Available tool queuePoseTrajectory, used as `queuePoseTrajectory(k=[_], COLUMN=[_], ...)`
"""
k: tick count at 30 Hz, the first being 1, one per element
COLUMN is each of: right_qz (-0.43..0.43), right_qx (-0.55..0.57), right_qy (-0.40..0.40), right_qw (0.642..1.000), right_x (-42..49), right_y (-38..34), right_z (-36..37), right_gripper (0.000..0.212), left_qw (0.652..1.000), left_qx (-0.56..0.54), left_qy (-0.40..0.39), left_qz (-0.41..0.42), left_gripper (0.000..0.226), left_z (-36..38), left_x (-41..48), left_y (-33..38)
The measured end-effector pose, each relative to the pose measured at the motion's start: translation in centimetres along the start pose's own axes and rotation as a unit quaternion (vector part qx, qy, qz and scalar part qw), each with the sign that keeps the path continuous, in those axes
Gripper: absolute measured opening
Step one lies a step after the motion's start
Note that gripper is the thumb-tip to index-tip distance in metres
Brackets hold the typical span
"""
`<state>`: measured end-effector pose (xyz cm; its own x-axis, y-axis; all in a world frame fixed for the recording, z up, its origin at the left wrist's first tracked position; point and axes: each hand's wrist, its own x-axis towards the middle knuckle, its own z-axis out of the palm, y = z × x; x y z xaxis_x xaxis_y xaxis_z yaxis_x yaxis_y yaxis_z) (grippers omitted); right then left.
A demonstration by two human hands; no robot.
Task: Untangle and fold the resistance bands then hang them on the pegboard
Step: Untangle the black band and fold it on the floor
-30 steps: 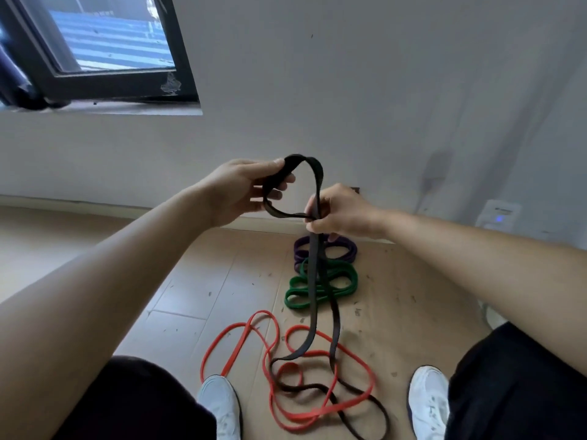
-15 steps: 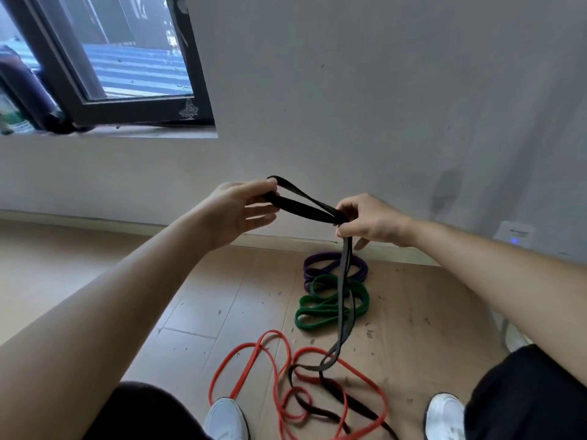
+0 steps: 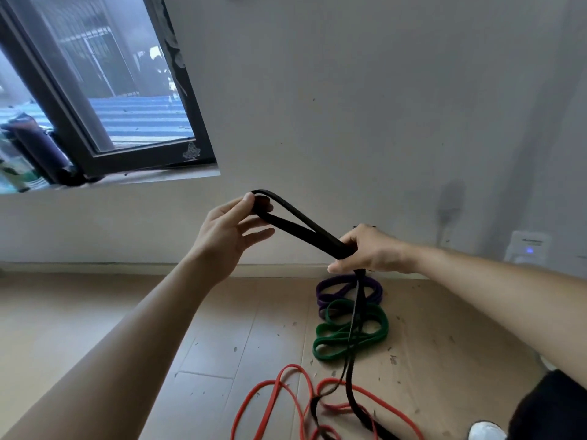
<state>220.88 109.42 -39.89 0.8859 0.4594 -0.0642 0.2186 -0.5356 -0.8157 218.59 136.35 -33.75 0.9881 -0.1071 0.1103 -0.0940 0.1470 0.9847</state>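
Note:
A black resistance band point(image 3: 301, 230) stretches between both hands at chest height. My left hand point(image 3: 228, 231) pinches its folded end between thumb and forefinger, the other fingers spread. My right hand point(image 3: 368, 250) grips both strands lower down; the rest of the band hangs from it to the floor. There it crosses a red band point(image 3: 279, 395) lying in loose loops. A folded green band point(image 3: 352, 331) and a folded purple band point(image 3: 346, 289) lie on the floor by the wall. No pegboard is in view.
A grey wall point(image 3: 349, 106) faces me with a dark-framed window point(image 3: 104, 100) at the upper left. A white device with a blue light point(image 3: 527, 249) sits at the wall's right. Cardboard point(image 3: 428, 360) covers the floor under the bands. My white shoe point(image 3: 486, 433) shows at the bottom right.
The black loop has been pulled flat into a long fold, my left hand drawing its end up and left. My view has tilted upward, showing more window and wall.

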Motion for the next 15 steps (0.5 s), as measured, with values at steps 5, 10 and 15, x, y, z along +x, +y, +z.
queuePoseTrajectory(k=[5, 10, 15], right_qz=[-0.037, -0.034, -0.032], right_qx=[0.049, 0.051, 0.074], right_qy=[0.005, 0.037, 0.003], right_qw=[0.998, 0.997, 0.997], right_x=[-0.9, -1.3, -1.4], right_y=[-1.7, -2.4, -2.3], right_z=[-0.9, -1.2, -0.1], right_gripper=[0.038, 0.032, 0.046], left_qw=[0.999, 0.999, 0.999], left_qx=[-0.008, 0.016, 0.009], left_qy=[0.038, 0.023, -0.017], left_qz=[0.000, 0.018, 0.027], left_gripper=[0.031, 0.032, 0.032], left_z=[-0.9, -0.5, 1.8], left_x=[0.1, -0.3, -0.7], left_y=[-0.1, 0.0, 0.2])
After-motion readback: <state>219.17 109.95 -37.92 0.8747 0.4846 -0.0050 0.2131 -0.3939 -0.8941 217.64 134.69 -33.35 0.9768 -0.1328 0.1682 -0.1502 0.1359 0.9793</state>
